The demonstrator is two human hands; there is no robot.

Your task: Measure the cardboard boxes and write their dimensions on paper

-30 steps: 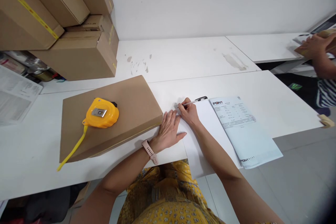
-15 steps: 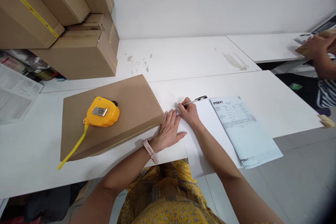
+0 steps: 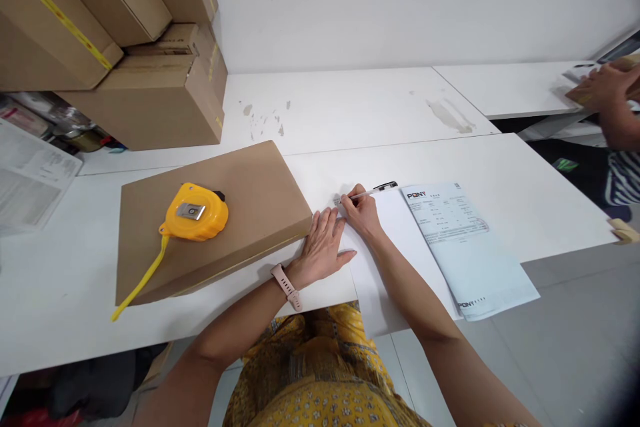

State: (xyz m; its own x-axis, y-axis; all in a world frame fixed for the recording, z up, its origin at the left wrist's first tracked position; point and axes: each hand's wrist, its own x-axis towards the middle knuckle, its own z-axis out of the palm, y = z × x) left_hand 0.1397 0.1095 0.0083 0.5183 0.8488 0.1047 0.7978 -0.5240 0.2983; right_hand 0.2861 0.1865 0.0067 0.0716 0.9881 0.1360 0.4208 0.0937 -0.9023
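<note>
On white bench (image 3: 505,193) against pale wall (image 3: 375,7), holds pen (image 3: 371,191) in right hand (image 3: 364,217), with grip clamped near the lower end. Angles long axis up-right, near far edge of white paper (image 3: 400,233). Rests left hand (image 3: 323,243) flat just left, clamping nothing, beside corner of box (image 3: 245,190). Leaves printed form (image 3: 477,263) right of paper, bare bench beyond pen, paper overhanging near edge.
</note>
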